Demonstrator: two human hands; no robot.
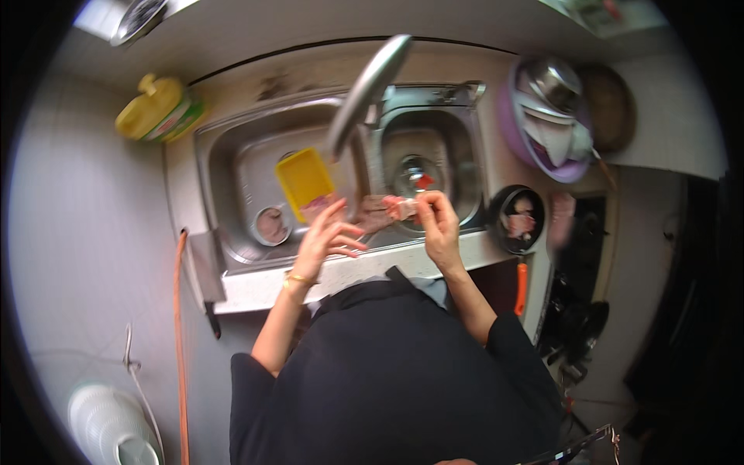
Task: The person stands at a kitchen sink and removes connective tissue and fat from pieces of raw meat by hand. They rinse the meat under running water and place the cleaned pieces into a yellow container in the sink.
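Observation:
My right hand (pixel 440 226) pinches a small piece of raw meat (pixel 401 207) over the divider and front of the steel double sink (pixel 256 125). My left hand (pixel 326 235) is spread, fingers apart, over the front of the larger basin, with a gold bracelet at the wrist. Just beyond its fingers a yellow plastic tray (pixel 303 176) stands in the basin, with pinkish stuff at its near end. A brownish-grey cloth or similar soft thing (pixel 375 215) lies between my hands. Left of the tray is a small round bowl (pixel 273 225) with something pinkish-grey in it.
The faucet (pixel 369 87) arches over the sink. A cleaver (pixel 206 267) lies on the counter's left edge. Yellow detergent jugs (pixel 157 113) stand at the back left. On the right are a small pan (pixel 516 220) holding meat and a purple basin (pixel 514 125) of dishes.

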